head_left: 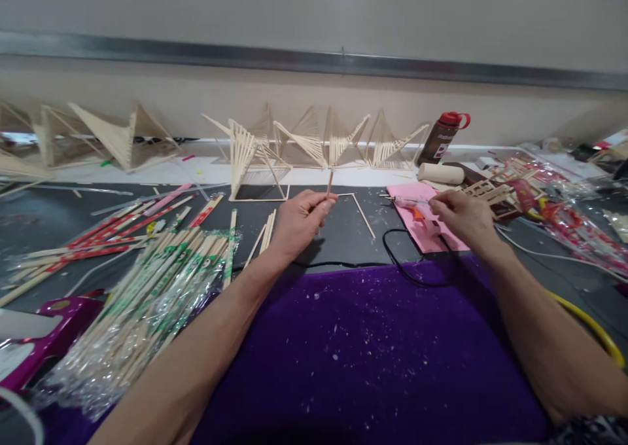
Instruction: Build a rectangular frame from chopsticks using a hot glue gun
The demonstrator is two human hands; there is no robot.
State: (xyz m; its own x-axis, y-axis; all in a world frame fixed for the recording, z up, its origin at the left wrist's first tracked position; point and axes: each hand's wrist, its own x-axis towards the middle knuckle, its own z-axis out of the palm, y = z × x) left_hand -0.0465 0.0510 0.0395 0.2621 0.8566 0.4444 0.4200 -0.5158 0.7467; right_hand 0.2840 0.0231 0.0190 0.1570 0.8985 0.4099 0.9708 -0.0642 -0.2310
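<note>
My left hand [305, 217] is closed in a pinch round a thin wooden stick [330, 182], which points upward from the fingertips. Behind it on the dark table lie thin sticks joined at a corner [363, 214]. My right hand [464, 217] is closed above a pink pad [407, 221], its fingertips at the rear of what looks like a glue gun [417, 212] with an orange trigger. What those fingers grip is too small to make out. The tool's narrow tip points left, and a black cord [392, 262] loops in front of the pad.
Stick-built twisted frames [245, 157] stand along the wall. Plastic-wrapped chopsticks [161, 294] and red-sleeved ones [108, 239] lie left. A purple cloth [373, 353] covers the front. A bottle [439, 137], wooden cylinder [440, 173] and plastic wrappers [569, 216] are at right.
</note>
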